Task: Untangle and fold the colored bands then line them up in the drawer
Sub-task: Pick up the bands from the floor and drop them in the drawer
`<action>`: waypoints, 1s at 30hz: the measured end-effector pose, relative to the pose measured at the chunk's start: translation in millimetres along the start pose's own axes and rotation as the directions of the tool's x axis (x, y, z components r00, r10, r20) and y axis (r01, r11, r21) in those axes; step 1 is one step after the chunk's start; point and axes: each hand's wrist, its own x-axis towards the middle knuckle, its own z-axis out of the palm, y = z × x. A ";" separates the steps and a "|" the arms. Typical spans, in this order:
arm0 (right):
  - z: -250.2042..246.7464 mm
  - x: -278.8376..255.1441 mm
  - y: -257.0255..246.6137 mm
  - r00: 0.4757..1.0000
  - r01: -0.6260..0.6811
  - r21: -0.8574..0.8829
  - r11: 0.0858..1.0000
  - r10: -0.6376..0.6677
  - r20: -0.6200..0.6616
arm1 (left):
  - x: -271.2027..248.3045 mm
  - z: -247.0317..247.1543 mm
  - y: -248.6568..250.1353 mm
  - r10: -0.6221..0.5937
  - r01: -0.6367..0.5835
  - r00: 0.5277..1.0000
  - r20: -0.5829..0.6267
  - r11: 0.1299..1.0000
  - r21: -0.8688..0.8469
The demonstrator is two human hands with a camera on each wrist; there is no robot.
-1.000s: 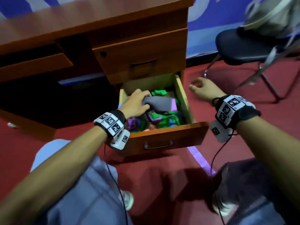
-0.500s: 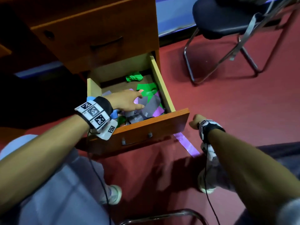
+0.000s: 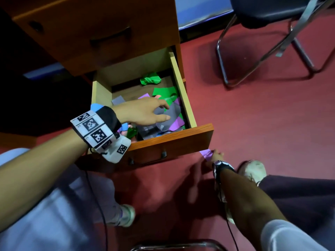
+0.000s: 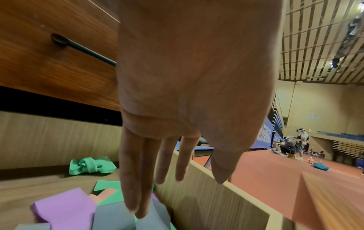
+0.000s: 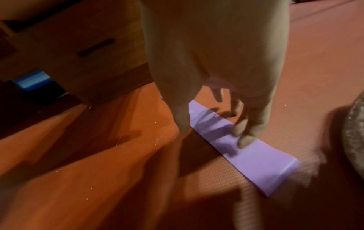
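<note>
The bottom drawer (image 3: 183,91) stands pulled out, holding a loose pile of bands: grey (image 3: 174,111), purple (image 3: 177,122), flat green (image 3: 164,91) and a knotted green one (image 3: 150,79) at the back. My left hand (image 3: 145,113) hovers over the pile with straight fingers, fingertips (image 4: 135,208) at the grey band (image 4: 114,217) beside a purple band (image 4: 65,210). One purple band (image 5: 256,163) lies flat on the red floor by the drawer's front corner. My right hand (image 5: 212,132) reaches down to it, fingertips (image 5: 245,140) touching its top and thumb at its edge.
A closed drawer (image 3: 108,38) sits above the open one. A black folding chair (image 3: 272,42) stands to the right on the red floor. My shoes (image 3: 253,170) (image 3: 126,214) are close to the drawer front (image 3: 172,140). A metal chair frame (image 3: 172,246) shows at the bottom.
My right hand dropped from beside the drawer to the floor and reached the purple band. My left hand let go of the grey band and now spreads flat over the pile.
</note>
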 end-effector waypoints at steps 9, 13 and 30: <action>27.1 11.6 18.6 0.971 -0.191 0.365 0.911 0.122 0.204 | 0.3 -4.3 6.1 -0.015 0.016 0.999 0.032 1.000 -0.011; 37.0 39.8 27.4 0.992 -0.130 0.285 0.950 0.127 0.028 | -0.4 -6.4 5.7 -0.040 0.041 0.999 0.026 0.999 -0.018; -223.8 -168.2 -187.6 0.686 0.669 0.345 0.659 -0.369 -0.627 | -72.4 -30.0 -64.2 -0.192 0.193 0.980 -0.048 0.981 0.029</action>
